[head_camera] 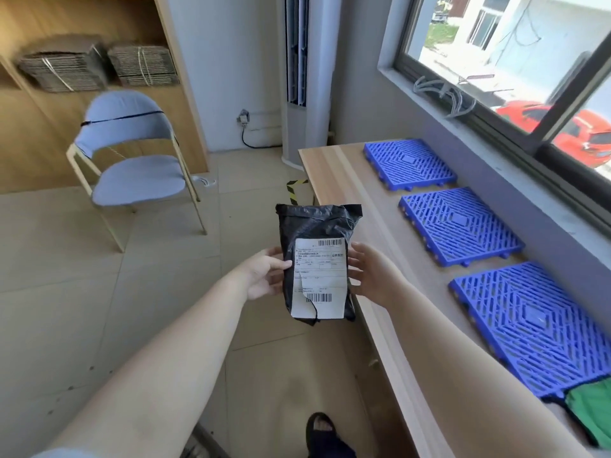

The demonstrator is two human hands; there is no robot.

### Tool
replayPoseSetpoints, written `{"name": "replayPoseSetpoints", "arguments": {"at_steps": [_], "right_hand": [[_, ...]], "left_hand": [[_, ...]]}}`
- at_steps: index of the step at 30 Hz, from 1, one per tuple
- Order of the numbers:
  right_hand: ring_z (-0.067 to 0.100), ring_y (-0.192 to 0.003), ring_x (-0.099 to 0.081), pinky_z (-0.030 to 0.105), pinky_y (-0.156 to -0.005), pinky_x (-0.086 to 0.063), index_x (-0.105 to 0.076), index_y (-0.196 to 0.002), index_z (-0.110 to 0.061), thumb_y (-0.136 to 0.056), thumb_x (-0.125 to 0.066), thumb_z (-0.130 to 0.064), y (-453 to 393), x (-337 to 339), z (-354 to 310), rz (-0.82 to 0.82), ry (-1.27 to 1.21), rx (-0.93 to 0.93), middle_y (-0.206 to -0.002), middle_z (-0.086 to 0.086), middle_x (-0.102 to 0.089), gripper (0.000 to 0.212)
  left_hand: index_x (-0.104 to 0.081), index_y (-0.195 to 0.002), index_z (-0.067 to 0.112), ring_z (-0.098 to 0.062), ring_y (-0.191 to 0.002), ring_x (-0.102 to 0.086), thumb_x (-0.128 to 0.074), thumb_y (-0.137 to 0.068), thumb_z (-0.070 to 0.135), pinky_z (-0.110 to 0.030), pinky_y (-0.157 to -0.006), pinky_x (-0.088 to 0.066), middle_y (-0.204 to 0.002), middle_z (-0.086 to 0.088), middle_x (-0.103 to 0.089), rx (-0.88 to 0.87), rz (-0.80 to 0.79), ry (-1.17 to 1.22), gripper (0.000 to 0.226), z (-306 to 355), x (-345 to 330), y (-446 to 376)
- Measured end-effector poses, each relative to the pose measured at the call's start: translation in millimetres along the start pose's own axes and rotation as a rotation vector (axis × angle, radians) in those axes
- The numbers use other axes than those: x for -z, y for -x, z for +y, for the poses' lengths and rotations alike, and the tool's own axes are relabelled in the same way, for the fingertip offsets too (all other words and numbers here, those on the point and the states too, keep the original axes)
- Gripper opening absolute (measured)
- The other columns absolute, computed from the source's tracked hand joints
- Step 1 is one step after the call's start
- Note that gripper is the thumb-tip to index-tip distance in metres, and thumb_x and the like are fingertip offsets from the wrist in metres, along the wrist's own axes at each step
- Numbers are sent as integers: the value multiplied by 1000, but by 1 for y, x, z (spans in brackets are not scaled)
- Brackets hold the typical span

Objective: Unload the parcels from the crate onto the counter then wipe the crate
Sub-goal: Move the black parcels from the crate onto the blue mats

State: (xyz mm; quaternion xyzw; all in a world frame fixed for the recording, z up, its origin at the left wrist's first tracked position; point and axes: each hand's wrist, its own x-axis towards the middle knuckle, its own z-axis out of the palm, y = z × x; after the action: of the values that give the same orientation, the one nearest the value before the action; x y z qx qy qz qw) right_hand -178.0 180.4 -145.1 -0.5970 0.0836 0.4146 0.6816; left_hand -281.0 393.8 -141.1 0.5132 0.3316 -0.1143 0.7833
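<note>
A black plastic parcel [314,226] with a torn white shipping label hangs upright in the air just left of the wooden counter [344,173]. My left hand [264,272] grips its left edge, thumb across the front. My right hand [370,272] holds its right edge, fingers curled behind it. The parcel's lower end reaches over the counter's front edge. A green cloth [591,414] lies on the counter at the lower right. No crate is in view.
Three blue plastic grid mats [410,163] [459,226] [529,328] lie in a row along the counter under the window. A blue chair [132,160] stands on the tiled floor at left. A tall white air conditioner [307,77] stands in the corner. My sandalled foot [320,431] is below.
</note>
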Motion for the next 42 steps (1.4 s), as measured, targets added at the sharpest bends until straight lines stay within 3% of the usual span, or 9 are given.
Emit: {"name": "replayPoseSetpoints", "arguments": {"at_steps": [7,13,19,26,32,38,42], "right_hand": [[25,-96,-46,42,-85,-41,-65,-94,-19,-89,-57,-39,-111,-5,-85,-86,-3,-21,-98,6,-53,22],[25,-95,-51,44,-87,-42,-61,-88,-24,-91,-56,-43,-186,-19,-157,-117,28,-36,-97,5,-56,20],[25,-93,-54,41,-85,-42,-71,-85,-25,-89,-60,-38,-266,-49,-201,-88,5,20,-94,2,-61,17],[21,-84,-59,35,-74,-46,-66,-108,-17,-92,-56,-29,-361,-91,-255,158,-93,101,-103,5,-62,23],[25,-96,-61,37,-83,-47,-67,-112,-13,-93,-53,-26,-409,-102,-303,278,-205,160,-109,6,-65,27],[21,-86,-60,33,-71,-46,-66,-99,-13,-93,-55,-17,-425,-73,-325,549,-399,202,-99,0,-68,14],[20,-92,-60,35,-74,-45,-68,-110,-15,-93,-54,-22,-429,-22,-339,609,-479,238,-110,-1,-69,23]], "left_hand": [[-59,-113,24,-26,-90,-60,-56,-92,-6,-40,-78,-52,-101,-10,-66,-2,55,2,37,89,3,-90],[-59,-113,25,-25,-87,-61,-56,-92,-4,-40,-75,-53,-99,-9,-66,-1,73,-3,35,160,11,-158],[-60,-112,25,-23,-80,-60,-56,-93,-4,-38,-76,-52,-99,-9,-66,-4,54,-24,35,226,42,-238],[-55,-132,21,-24,-86,-63,-58,-92,-1,-34,-69,-53,-115,-8,-69,-11,-3,-82,46,315,64,-340],[-54,-136,21,-21,-87,-65,-56,-94,-2,-32,-64,-52,-116,-9,-69,-2,19,-107,48,390,51,-414],[-53,-139,18,-22,-91,-64,-55,-96,-4,-35,-78,-54,-110,-5,-67,15,-60,-196,49,414,-14,-479],[-55,-138,17,-20,-93,-63,-53,-97,-3,-39,-87,-52,-111,-3,-67,34,-155,-249,46,417,-71,-516]]}}
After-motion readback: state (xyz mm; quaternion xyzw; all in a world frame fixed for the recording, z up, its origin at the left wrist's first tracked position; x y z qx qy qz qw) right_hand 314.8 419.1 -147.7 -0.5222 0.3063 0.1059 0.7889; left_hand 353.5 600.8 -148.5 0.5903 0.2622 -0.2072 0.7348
